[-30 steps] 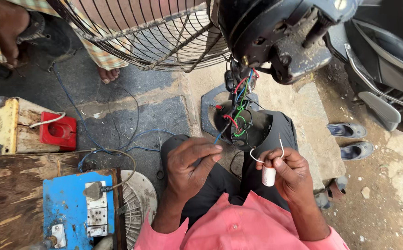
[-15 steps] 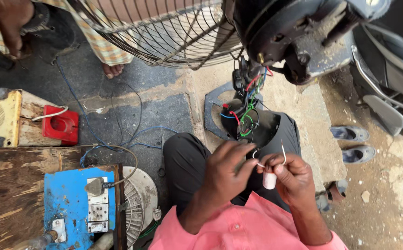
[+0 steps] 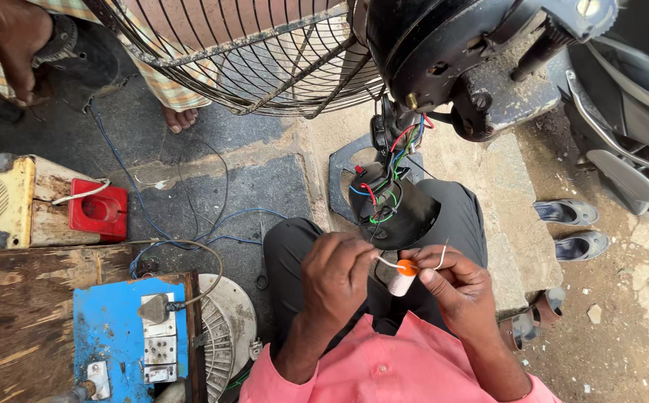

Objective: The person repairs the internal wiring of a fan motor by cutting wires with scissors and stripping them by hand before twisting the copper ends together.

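Both hands had risen closer together since the earlier frame: the left hand [image 3: 337, 272] pinched a white lead wire, while the right hand [image 3: 459, 287] pinched the small white cylindrical capacitor with an orange end [image 3: 403, 274]. That capacitor sat between the hands, just below the black round motor housing with coloured wires [image 3: 399, 213], above the person's lap.

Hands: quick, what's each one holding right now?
Left hand: closed, pinching a white wire.
Right hand: closed on the small capacitor.
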